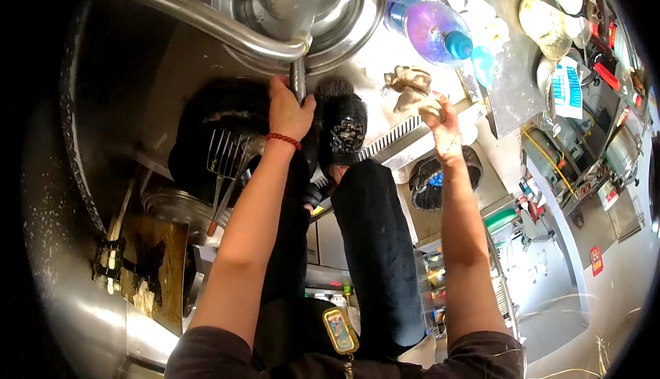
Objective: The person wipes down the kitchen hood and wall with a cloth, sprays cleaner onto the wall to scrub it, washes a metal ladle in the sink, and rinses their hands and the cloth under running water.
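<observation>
My left hand point(285, 111), with a red beaded bracelet at the wrist, is closed around a metal handle point(298, 80). The handle points toward a round stainless steel pan point(375, 15); the tap end covers where they would join, so I cannot tell whether they are one piece. A thick metal tap pipe point(213, 25) reaches over the pan. My right hand point(443, 128) pinches a crumpled greyish-beige cloth point(412, 90), which hangs beyond the fingertips. Past the cloth lies a large purple bottle point(433, 32) with a blue cap.
A slotted turner point(228, 155) rests by a dark wok-like vessel point(196, 121) left of my left arm. Below the right hand stands a black-lined bin point(447, 176). A slotted drain grate point(392, 138) runs near my shoe point(344, 128). Shelves with pots point(625, 152) stand at right.
</observation>
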The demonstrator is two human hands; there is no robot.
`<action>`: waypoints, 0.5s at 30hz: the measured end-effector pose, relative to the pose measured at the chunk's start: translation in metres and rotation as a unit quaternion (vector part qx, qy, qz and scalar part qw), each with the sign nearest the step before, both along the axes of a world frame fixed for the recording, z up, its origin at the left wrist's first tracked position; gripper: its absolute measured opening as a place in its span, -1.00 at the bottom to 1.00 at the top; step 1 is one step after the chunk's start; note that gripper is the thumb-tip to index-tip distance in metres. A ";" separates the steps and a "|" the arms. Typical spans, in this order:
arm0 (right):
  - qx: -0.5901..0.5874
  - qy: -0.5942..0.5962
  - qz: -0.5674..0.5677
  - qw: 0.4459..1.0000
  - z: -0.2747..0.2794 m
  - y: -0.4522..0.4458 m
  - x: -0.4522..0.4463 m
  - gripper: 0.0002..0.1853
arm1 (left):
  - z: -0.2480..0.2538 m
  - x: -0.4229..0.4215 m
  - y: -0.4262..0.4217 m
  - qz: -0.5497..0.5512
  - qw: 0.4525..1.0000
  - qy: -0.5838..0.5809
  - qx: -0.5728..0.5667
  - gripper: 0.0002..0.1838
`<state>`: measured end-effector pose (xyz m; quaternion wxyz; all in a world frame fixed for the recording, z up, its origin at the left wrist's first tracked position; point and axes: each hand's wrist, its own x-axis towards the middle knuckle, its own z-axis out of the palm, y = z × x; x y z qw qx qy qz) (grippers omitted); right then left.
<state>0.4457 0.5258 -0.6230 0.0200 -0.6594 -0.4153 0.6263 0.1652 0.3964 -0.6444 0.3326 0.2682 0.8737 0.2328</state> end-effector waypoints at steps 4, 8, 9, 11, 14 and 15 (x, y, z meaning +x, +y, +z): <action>0.175 -0.129 0.036 0.975 -0.078 -0.033 -0.027 -0.44 | -0.026 -0.020 0.015 0.331 0.732 -0.595 0.021 -0.71; 0.161 0.021 -0.227 0.960 -0.085 -0.035 -0.024 -0.78 | -0.001 -0.028 0.039 0.276 0.784 -0.556 0.002 -0.82; 0.218 0.007 -0.197 0.956 -0.046 -0.030 -0.041 -0.78 | 0.007 -0.031 0.038 0.200 0.870 -0.445 -0.069 -0.83; 0.134 0.093 -0.363 0.917 -0.005 -0.026 -0.058 -0.83 | 0.024 -0.036 0.028 0.162 0.899 -0.400 -0.078 -0.84; 0.091 0.144 -0.422 0.891 -0.012 -0.028 -0.041 -0.87 | 0.046 -0.043 0.007 0.172 0.839 -0.512 -0.069 -0.78; 0.092 0.147 -0.423 0.889 -0.018 -0.021 -0.041 -0.87 | 0.058 -0.041 0.000 0.155 0.851 -0.494 -0.092 -0.74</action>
